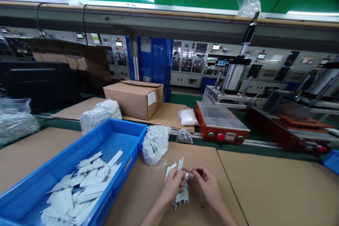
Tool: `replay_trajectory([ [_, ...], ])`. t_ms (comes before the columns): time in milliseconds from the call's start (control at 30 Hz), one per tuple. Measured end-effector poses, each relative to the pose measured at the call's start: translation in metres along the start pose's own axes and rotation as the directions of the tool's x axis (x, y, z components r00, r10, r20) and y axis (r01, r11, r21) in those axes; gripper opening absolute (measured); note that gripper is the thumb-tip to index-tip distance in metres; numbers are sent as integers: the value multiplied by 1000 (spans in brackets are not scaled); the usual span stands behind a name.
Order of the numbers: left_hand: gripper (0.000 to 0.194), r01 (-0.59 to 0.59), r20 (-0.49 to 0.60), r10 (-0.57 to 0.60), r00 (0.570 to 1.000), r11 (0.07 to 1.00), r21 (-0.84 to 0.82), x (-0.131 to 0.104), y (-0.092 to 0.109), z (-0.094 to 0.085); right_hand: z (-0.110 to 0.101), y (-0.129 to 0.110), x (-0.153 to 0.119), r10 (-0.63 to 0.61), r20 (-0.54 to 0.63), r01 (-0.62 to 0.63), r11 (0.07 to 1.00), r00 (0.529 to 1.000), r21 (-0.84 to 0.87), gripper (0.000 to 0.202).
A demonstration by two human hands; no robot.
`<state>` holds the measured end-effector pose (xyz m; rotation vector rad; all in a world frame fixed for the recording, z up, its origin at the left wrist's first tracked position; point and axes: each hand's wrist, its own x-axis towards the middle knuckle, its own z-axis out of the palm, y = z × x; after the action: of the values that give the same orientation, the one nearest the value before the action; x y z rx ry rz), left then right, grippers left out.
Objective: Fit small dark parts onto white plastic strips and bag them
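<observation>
My left hand [174, 183] is closed around a thin white plastic part [180, 164] that sticks up past the fingers. Close on its right, my right hand [208, 183] pinches at the part's side with thumb and forefinger; whatever sits between those fingertips is too small to make out. Under the hands, more white plastic pieces [182, 195] lie on the cardboard sheet [148, 197]. A few tiny dark bits [203, 206] rest on the cardboard below my right hand.
Left stands a long blue tray [129, 130] with many loose white parts. A bag of stacked white parts [155, 144], a bag of small dark pieces [184, 136] and a white bag [188, 117] lie ahead. Behind are a carton [132, 97] and an orange-based press [222, 123].
</observation>
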<state>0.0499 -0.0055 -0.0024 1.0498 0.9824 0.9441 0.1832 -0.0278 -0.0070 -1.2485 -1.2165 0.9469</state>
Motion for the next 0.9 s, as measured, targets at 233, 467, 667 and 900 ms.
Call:
replay_trajectory([
  [233, 51, 1, -52, -7, 999, 995, -103, 7, -6, -6, 8, 3, -5, -51, 80, 51, 999, 995, 6, 22],
  [467, 40, -158, -230, 239, 943, 933, 323, -4, 2, -6, 20, 2, -12, -42, 146, 39, 999, 988, 23, 23],
  [667, 34, -228, -164, 334, 928, 860, 456, -15, 12, -3, 23, 0, -14, -29, 145, 25, 999, 989, 28, 23],
  [900, 29, -259, -114, 349, 930, 844, 469, -17, 16, 0, 22, 7, -11, 29, 88, -40, 991, 996, 127, 23],
])
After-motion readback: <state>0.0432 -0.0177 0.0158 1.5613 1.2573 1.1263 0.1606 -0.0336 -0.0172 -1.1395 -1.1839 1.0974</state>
